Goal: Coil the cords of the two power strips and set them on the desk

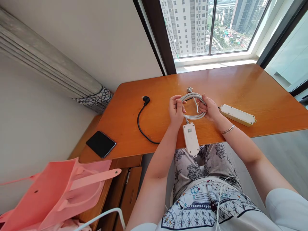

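A white power cord (194,117) is wound into a round coil above the wooden table. My left hand (176,110) is closed around the coil's left side, and my right hand (209,108) grips its right side. Beyond the coil shows the cord's plug (189,89). Below hangs a white power strip (191,138), joined to the cord and reaching past the table's front edge. To the right of my right hand lies a second white power strip (237,115). A black cord (141,128) with a black plug (146,99) curves over the table left of my left hand; my arm hides part of it.
The wooden table (125,118) spans the middle, its front edge close to my lap. A black tablet or phone (101,144) lies at its left corner. A pink bag (57,186) stands at lower left. Behind the table is a window (211,29); a tied curtain (60,70) hangs left.
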Tool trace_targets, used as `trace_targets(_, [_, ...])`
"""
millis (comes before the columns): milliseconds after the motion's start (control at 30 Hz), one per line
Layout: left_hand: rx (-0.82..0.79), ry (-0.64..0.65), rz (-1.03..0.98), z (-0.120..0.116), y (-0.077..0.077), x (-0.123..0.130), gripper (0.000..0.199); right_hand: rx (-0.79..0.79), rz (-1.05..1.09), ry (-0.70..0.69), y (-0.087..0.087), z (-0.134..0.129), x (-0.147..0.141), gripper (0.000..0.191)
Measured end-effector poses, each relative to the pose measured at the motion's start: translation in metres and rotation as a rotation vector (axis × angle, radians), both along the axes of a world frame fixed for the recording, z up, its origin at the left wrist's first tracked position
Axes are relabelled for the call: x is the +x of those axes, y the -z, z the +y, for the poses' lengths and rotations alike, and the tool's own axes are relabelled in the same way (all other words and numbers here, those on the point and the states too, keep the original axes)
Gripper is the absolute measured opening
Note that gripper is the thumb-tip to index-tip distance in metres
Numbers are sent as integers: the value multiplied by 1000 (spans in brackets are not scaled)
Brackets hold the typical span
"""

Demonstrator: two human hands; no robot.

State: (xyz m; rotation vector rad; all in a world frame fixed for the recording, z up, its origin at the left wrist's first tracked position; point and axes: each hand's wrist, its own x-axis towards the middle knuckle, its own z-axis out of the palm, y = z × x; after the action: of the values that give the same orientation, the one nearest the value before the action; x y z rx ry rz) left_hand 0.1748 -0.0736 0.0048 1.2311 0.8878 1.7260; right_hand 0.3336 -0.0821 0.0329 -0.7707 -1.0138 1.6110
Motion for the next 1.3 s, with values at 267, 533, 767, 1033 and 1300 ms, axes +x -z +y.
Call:
trace_targets(267, [-610,252,-168,16,2,-7,46,30,72,83,-4,1,7,50])
trace_targets(533, [-735,481,-386,11,2,7,19,-25,102,58,-12,-1,11,52])
trace_targets(767, [-491,138,-410,13,1,5,13,-95,137,253,3,15,14,51])
trace_targets(1033, [-232,-20,11,12,14,-4,32,-105,52,312,11,21,15,55])
trace_targets(1300, [96,-109,358,15,23,-12,39,-231,47,173,7,19,13,50])
